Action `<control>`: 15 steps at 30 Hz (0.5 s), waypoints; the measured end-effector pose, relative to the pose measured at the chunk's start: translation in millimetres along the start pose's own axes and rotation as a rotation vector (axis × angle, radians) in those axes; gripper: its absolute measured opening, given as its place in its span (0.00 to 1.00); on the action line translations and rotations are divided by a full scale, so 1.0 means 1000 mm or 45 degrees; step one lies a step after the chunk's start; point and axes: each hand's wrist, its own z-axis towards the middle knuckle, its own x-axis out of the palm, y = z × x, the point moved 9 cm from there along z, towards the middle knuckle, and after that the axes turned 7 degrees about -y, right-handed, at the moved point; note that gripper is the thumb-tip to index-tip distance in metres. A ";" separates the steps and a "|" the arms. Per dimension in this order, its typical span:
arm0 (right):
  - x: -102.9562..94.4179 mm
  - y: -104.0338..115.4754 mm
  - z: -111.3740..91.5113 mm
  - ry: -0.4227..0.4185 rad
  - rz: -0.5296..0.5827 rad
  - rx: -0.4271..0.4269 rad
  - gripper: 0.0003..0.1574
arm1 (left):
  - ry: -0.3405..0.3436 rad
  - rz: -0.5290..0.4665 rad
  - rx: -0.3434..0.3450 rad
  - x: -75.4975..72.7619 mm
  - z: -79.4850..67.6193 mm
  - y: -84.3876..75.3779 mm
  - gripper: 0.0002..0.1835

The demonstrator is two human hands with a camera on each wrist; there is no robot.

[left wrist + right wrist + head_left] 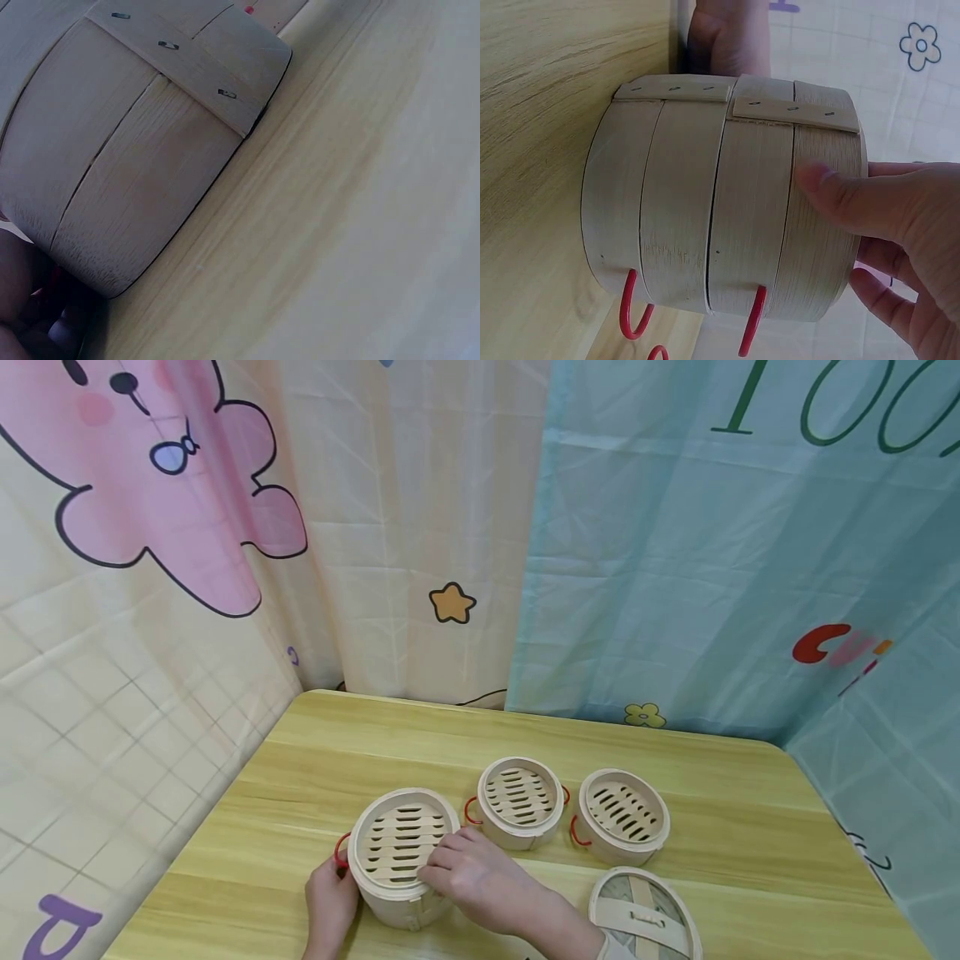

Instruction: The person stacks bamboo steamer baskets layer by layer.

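Note:
Two small bamboo steamers are stacked upright on the table. My right hand (476,872) grips the rim of the upper steamer (401,835) on its right side. In the right wrist view its thumb (840,199) presses the outer wall, with the other fingers over the rim. My left hand (330,902) is low at the stack's left side, by the red handles. Its curled fingers (15,285) are at the lower steamer (157,180) in the left wrist view, with a bit of red between them. The hand partly hides that hold.
Two more bamboo steamers with red handles, one at the back middle (521,802) and one to its right (622,814), stand on the wooden table (390,727). A round woven lid (645,914) lies at the front right. Printed curtains (420,527) hang behind the table.

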 end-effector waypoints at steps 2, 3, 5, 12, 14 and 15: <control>0.000 0.000 0.000 -0.001 -0.003 0.002 0.09 | 0.001 0.002 -0.005 0.000 0.000 0.000 0.04; 0.000 0.000 0.000 -0.001 -0.002 0.003 0.09 | 0.002 0.000 -0.005 0.000 0.000 0.000 0.04; 0.000 0.000 0.000 -0.002 -0.008 0.001 0.08 | 0.002 0.005 -0.010 0.000 0.000 0.001 0.05; 0.000 0.001 0.000 -0.001 -0.032 -0.003 0.09 | 0.007 0.011 -0.012 0.000 0.000 0.001 0.05; 0.000 0.001 0.000 0.001 -0.028 -0.001 0.09 | 0.004 0.003 -0.011 0.000 0.000 0.001 0.04; 0.001 0.001 0.001 0.003 -0.027 -0.001 0.09 | 0.001 0.003 -0.006 0.000 0.000 0.000 0.04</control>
